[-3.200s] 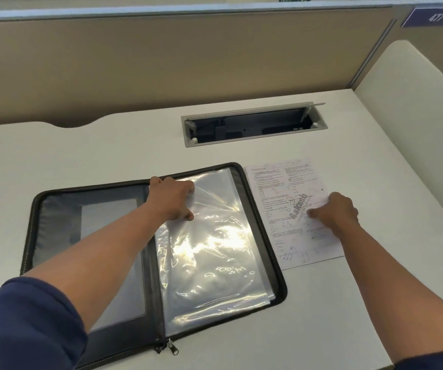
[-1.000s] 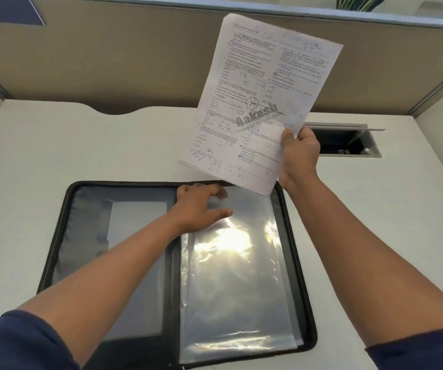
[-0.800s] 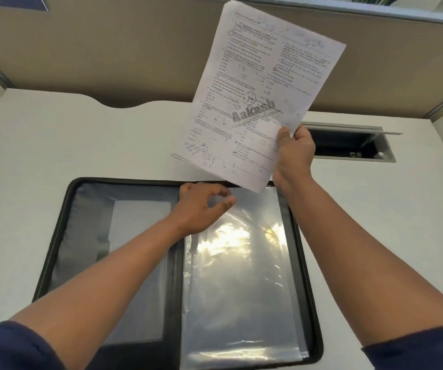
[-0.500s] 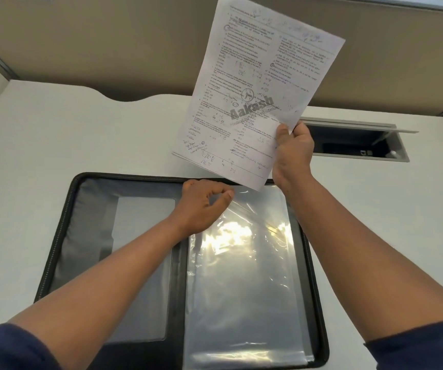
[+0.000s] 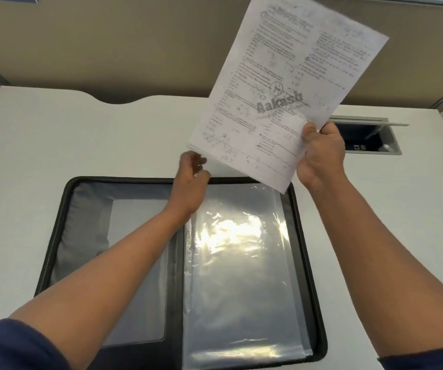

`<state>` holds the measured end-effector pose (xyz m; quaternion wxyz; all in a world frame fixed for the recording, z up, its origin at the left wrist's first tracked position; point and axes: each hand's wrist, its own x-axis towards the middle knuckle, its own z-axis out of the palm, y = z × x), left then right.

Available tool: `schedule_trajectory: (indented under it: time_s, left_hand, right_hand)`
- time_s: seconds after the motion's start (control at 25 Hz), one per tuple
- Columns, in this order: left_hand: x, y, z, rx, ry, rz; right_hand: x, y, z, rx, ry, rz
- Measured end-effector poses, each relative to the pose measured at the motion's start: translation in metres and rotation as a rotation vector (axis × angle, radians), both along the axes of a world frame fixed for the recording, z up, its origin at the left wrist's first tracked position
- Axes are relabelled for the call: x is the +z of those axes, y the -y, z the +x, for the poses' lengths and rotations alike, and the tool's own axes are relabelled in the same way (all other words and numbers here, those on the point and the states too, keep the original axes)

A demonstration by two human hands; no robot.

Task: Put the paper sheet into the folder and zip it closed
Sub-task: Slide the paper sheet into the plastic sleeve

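Your right hand (image 5: 320,153) pinched the paper sheet (image 5: 281,84) above the open folder (image 5: 63,228); your left hand (image 5: 191,180), at nine o'clock of it, had loosely curled fingers, holding nothing.

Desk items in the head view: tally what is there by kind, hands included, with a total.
Paper sheet: 1, held up by the right hand
Zip folder: 1, lying open on the desk
Clear plastic sleeve: 1 visible, inside the folder
Cable box: 1, set into the desk
Hands: 2, left hand and right hand
Total: 6
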<state>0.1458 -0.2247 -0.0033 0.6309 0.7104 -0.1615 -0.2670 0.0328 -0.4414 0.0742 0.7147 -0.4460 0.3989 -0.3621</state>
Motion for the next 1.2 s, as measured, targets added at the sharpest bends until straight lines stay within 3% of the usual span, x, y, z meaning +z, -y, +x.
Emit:
schedule_trajectory:
  time_s: [0.12,0.2,0.36,0.48,0.72,0.88,1.2]
  left_hand:
    - [0.02,0.017,0.015,0.133,-0.246,-0.072]
    - [0.034,0.029,0.016,-0.005,-0.365,-0.042]
    - [0.05,0.062,-0.023,-0.383,-0.344,-0.021]
    - [0.061,0.087,-0.068,-0.401,-0.31,0.005]
    - [0.088,0.119,-0.154,-0.414,0.025,-0.042]
    - [0.091,0.13,-0.188,-0.441,-0.008,-0.115]
    - [0.064,0.133,-0.208,-0.497,-0.062,-0.044]
  right_hand:
    - [-0.011,0.011,-0.039,0.086,-0.137,0.036]
    - [-0.022,0.014,-0.068,0.123,-0.207,0.057]
    - [-0.032,0.012,-0.132,0.143,-0.274,0.013]
    - [-0.029,0.008,-0.182,0.074,-0.265,-0.102]
    - [-0.011,0.0,-0.263,-0.112,-0.076,-0.197]
    - [-0.01,-0.011,-0.296,-0.19,-0.035,-0.199]
    - [-0.029,-0.035,-0.306,-0.192,-0.145,-0.143]
